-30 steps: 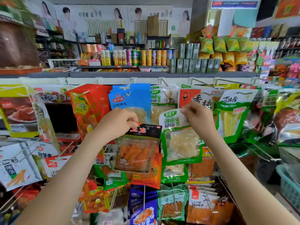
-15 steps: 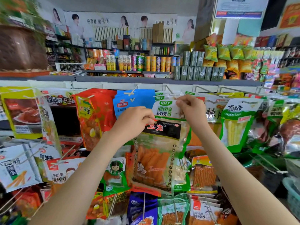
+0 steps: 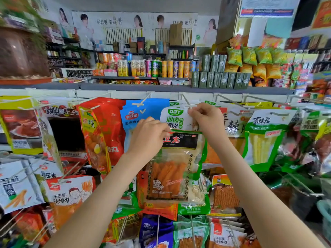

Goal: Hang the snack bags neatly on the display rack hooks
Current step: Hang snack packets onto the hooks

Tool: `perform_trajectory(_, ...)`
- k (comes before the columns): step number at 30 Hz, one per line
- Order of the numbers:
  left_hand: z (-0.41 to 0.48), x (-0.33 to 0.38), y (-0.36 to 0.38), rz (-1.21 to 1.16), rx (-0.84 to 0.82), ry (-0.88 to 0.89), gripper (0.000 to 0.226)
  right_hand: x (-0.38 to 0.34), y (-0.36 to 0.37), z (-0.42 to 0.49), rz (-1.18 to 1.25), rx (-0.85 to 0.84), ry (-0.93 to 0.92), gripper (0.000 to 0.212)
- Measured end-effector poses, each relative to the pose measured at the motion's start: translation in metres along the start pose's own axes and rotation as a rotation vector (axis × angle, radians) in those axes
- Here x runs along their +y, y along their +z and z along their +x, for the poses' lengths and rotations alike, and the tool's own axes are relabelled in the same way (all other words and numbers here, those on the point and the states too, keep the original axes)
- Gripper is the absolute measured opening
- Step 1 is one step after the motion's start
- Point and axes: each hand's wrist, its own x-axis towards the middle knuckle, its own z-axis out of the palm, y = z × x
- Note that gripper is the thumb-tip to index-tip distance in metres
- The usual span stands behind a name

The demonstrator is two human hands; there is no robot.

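Pretty tight spot on this rack; the white hook [image 3: 186,102] juts out from the rail under the grey shelf edge [image 3: 125,86], squeezed between the blue bags [image 3: 143,113] on the next hook to the left and a packed row of bags to the right, incl. a green bag of pale sticks [image 3: 263,140]. More wire hooks poke out below, so the arms come up through a narrow lane.

The green-and-white bag [image 3: 174,117] is right up at that hook's tip; the right hand [image 3: 206,122] pinches its top corner. The left hand [image 3: 147,136] pinches the top of a clear bag with a black header [image 3: 180,140], orange sticks inside, hanging flat in front of the green one.

Most of the green-and-white bag is covered by the clear one; fingers hide its hang hole, so can't tell if it's on the hook. The far right edge is a blur.
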Motion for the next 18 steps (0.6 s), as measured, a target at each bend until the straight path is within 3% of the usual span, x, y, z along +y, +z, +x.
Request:
perform_trajectory(9,0.004,-0.008,0.015,-0.022,-0.02,-0.06,0.017,0.002,0.001,0.006,0.014,-0.067,0.025,0.026)
perform_trajectory(14,0.006,-0.007,0.022,-0.021,-0.034,-0.163,0.018,0.016,0.011,0.013,-0.095,-0.048,0.035,0.019)
perform_trajectory(18,0.005,-0.005,0.031,0.017,0.011,-0.144,0.019,0.027,0.022,0.03,-0.215,-0.004,0.016,0.02)
